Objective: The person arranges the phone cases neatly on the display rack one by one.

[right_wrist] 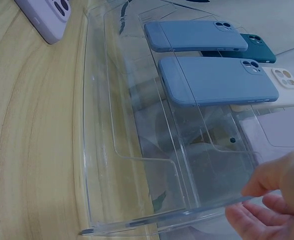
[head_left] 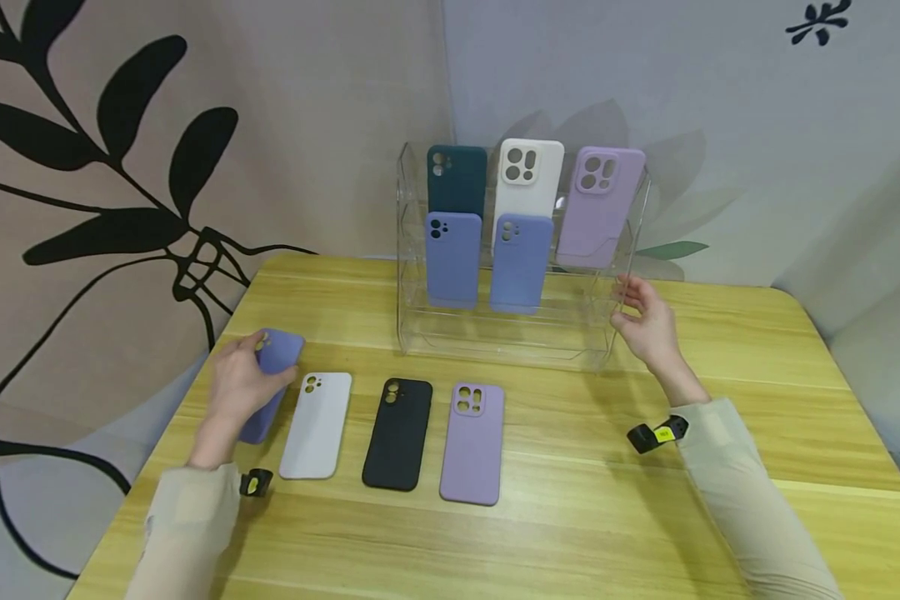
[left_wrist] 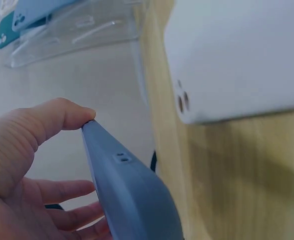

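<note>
My left hand (head_left: 234,385) grips a periwinkle-blue phone case (head_left: 277,353) by its edges at the table's left side. In the left wrist view, the thumb presses one edge of the tilted case (left_wrist: 132,185) and the fingers lie behind it. My right hand (head_left: 648,327) is at the right side of a clear tiered display stand (head_left: 487,343). The right wrist view shows its thumb and fingers pinching the stand's side panel. Two blue cases (head_left: 453,260) lean on the lower tier. Behind them lean a dark green case (head_left: 457,179), a white case (head_left: 528,187) and a lilac case (head_left: 598,208).
In front of the stand, a white case (head_left: 317,427), a black case (head_left: 397,435) and a lilac case (head_left: 472,450) lie in a row on the wooden table (head_left: 570,517). A wall with a black leaf pattern (head_left: 142,92) stands behind.
</note>
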`<act>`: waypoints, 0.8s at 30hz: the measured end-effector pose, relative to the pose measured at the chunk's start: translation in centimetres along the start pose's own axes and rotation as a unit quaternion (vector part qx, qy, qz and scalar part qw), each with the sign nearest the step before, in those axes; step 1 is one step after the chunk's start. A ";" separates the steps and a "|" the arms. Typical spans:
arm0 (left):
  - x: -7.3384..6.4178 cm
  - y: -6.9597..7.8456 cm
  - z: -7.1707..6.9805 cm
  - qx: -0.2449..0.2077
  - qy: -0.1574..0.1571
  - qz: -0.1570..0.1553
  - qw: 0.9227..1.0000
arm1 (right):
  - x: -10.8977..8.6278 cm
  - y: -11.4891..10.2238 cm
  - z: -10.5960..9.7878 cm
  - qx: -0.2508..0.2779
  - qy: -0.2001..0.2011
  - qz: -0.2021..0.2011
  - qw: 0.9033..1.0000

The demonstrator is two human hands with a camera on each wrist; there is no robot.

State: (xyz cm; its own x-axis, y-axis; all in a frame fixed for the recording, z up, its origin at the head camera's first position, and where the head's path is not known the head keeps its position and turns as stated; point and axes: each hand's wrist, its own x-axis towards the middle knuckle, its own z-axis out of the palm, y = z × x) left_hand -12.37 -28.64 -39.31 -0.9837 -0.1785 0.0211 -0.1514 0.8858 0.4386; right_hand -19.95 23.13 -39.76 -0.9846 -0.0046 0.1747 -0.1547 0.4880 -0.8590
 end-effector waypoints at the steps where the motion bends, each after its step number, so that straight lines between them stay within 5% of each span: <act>1: 0.1 0.3 0.0 -0.002 0.000 0.003 1.000 | 0.0 0.0 0.0 0.001 0.000 0.000 1.000; 24: 0.9 7.1 0.6 -0.074 0.046 0.082 0.993 | 0.0 0.1 0.0 0.024 0.003 -0.007 1.000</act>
State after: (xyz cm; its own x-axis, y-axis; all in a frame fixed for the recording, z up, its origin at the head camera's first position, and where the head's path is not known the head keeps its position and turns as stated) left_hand -14.37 -22.22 -36.74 -0.9797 -0.0812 0.1831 0.0336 0.8346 0.5498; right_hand -19.99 23.21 -39.84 -0.9817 -0.0065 0.1903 -0.1732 0.4458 -0.8782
